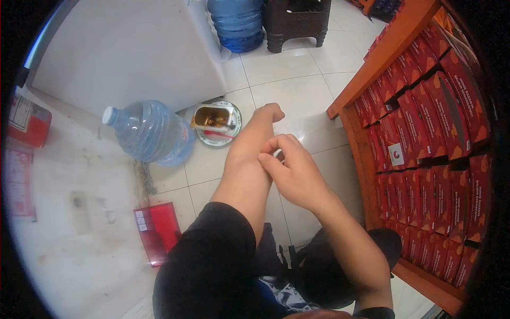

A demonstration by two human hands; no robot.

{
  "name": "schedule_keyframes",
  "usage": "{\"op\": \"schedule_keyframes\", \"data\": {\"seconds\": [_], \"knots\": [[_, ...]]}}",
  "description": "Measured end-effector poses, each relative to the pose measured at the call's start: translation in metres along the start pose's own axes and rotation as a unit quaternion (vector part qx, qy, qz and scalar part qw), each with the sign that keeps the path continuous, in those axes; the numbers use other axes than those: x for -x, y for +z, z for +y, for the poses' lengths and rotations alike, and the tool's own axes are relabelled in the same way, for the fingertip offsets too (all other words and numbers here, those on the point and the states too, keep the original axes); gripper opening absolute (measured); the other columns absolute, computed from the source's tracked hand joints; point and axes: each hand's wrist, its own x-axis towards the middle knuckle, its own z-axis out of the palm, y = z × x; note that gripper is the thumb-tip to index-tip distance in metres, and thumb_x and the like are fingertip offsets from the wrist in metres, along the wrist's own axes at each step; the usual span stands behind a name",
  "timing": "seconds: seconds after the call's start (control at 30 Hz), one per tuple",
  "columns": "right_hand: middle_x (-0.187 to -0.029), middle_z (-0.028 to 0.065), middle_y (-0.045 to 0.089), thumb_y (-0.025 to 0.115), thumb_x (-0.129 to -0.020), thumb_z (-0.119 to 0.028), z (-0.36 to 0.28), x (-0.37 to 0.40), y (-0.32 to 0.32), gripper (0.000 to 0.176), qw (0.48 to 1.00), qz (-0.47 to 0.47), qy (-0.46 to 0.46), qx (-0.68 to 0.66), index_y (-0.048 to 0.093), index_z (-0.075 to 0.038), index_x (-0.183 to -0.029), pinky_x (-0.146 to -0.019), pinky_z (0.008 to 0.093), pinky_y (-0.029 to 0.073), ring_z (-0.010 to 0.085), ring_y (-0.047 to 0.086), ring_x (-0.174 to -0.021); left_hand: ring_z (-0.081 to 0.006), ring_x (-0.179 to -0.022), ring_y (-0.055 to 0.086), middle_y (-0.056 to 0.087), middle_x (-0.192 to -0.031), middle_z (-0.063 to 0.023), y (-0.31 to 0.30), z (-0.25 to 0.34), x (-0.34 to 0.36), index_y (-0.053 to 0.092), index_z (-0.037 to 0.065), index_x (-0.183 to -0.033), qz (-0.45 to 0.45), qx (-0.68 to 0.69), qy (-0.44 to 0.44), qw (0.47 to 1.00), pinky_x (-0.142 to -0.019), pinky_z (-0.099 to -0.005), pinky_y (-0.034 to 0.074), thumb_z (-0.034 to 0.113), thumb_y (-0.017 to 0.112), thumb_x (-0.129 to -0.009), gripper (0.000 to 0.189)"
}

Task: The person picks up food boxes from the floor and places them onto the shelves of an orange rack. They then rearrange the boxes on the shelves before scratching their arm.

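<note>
My left arm stretches forward over the tiled floor. At its far end my left hand [271, 112] is bent and partly hidden behind the wrist, so its fingers do not show clearly. Curled against the left forearm [247, 167] is my right hand [294, 168], its thumb and index finger meeting at the skin near the elbow side of the wrist. Whether a fold of skin or something small lies in that pinch cannot be made out. Left of the left arm, a plate [236, 114] bears an open tin [211, 118] and something red.
A large water bottle [154, 133] lies tilted beside the plate. A red packet [158, 231] is at the wall's foot. Orange shelving [358, 159] with red boxes [435, 117] stands right. Ahead are a blue bottle [236, 24], a dark stool [297, 24] and a white cabinet [127, 48].
</note>
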Motion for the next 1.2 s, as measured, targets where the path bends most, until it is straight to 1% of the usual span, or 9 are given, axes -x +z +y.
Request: {"op": "schedule_keyframes", "data": {"seconds": [0.23,0.37,0.43,0.63,0.87,0.93,0.97,1.03,1.2], "knots": [[-0.110,0.0262,0.060,0.062,-0.093,-0.016,-0.012,0.009,0.005,0.021,0.996,0.024,-0.046,0.076,0.061,0.003,-0.103,-0.094,0.0503,0.046,0.0458,0.056,-0.106,-0.0348,-0.130,0.059,0.061,-0.138,-0.0219,-0.007,0.011,0.034,0.062,0.005,-0.135,0.076,-0.070,0.046,0.994,-0.107,-0.0457,0.050,0.016,0.057,-0.093,0.043],[-0.107,0.0183,0.062,0.066,-0.094,-0.015,-0.028,0.018,0.009,0.019,0.984,0.039,-0.134,0.112,0.064,0.000,-0.105,-0.090,0.0436,0.048,0.0353,0.059,-0.101,-0.0367,-0.132,0.054,0.055,-0.140,-0.0212,-0.002,0.018,0.034,0.047,0.005,-0.147,0.185,-0.080,0.084,0.976,-0.106,-0.0472,0.051,0.019,0.061,-0.093,0.058],[-0.113,0.0227,0.061,0.067,-0.092,-0.022,-0.036,0.024,0.012,0.026,0.976,0.004,-0.194,0.102,0.064,0.000,-0.107,-0.099,0.0501,0.044,0.0441,0.055,-0.112,-0.0399,-0.133,0.049,0.048,-0.143,-0.0212,-0.001,0.021,0.037,0.039,0.004,-0.150,0.296,-0.047,0.132,0.945,-0.108,-0.0499,0.048,0.022,0.066,-0.090,0.068],[-0.131,0.0178,0.062,0.068,-0.096,-0.036,-0.038,0.033,0.018,0.039,0.956,-0.059,-0.248,0.144,0.069,-0.002,-0.115,-0.115,0.0535,0.034,0.0397,0.049,-0.135,-0.0366,-0.136,0.042,0.041,-0.149,-0.0191,0.003,0.028,0.051,0.036,0.005,-0.150,0.513,-0.058,0.262,0.815,-0.113,-0.0475,0.040,0.023,0.070,-0.086,0.074],[-0.130,0.0178,0.064,0.066,-0.097,-0.038,-0.022,0.021,0.009,0.041,0.948,-0.064,-0.295,0.106,0.070,-0.003,-0.118,-0.117,0.0563,0.032,0.0379,0.052,-0.134,-0.0313,-0.134,0.044,0.045,-0.147,-0.0145,-0.002,0.031,0.052,0.046,0.006,-0.139,0.481,-0.150,0.288,0.814,-0.107,-0.0446,0.042,0.022,0.068,-0.084,0.062],[-0.132,0.0183,0.064,0.064,-0.098,-0.037,-0.012,0.016,0.006,0.040,0.941,-0.076,-0.318,0.093,0.070,-0.003,-0.119,-0.117,0.0558,0.033,0.0379,0.052,-0.134,-0.0318,-0.118,0.060,0.064,-0.126,-0.0149,-0.003,0.037,0.053,0.062,0.006,-0.115,0.352,-0.198,0.287,0.869,-0.097,-0.0438,0.050,0.017,0.065,-0.086,0.032],[-0.132,0.0183,0.064,0.064,-0.098,-0.037,-0.006,0.013,0.007,0.040,0.942,-0.068,-0.315,0.092,0.070,-0.003,-0.119,-0.117,0.0558,0.033,0.0379,0.052,-0.134,-0.0318,-0.118,0.060,0.064,-0.126,-0.0149,-0.001,0.038,0.052,0.062,0.006,-0.115,0.348,-0.202,0.292,0.868,-0.097,-0.0438,0.050,0.017,0.065,-0.086,0.032],[-0.129,0.0203,0.063,0.062,-0.098,-0.035,0.004,0.008,0.005,0.035,0.940,-0.034,-0.333,0.071,0.071,-0.003,-0.110,-0.115,0.0556,0.035,0.0413,0.052,-0.131,-0.0385,-0.094,0.069,0.071,-0.095,-0.0207,0.005,0.044,0.049,0.065,0.006,-0.090,0.324,-0.173,0.305,0.879,-0.082,-0.0478,0.057,0.015,0.064,-0.087,0.010],[-0.134,0.0208,0.062,0.061,-0.099,-0.029,0.008,0.007,-0.005,0.036,0.949,-0.036,-0.305,0.077,0.070,-0.001,-0.119,-0.116,0.0509,0.036,0.0398,0.052,-0.132,-0.0414,-0.090,0.070,0.070,-0.088,-0.0239,0.010,0.061,0.048,0.069,0.009,-0.092,0.268,-0.142,0.235,0.924,-0.080,-0.0515,0.058,0.017,0.060,-0.090,0.013]]}}
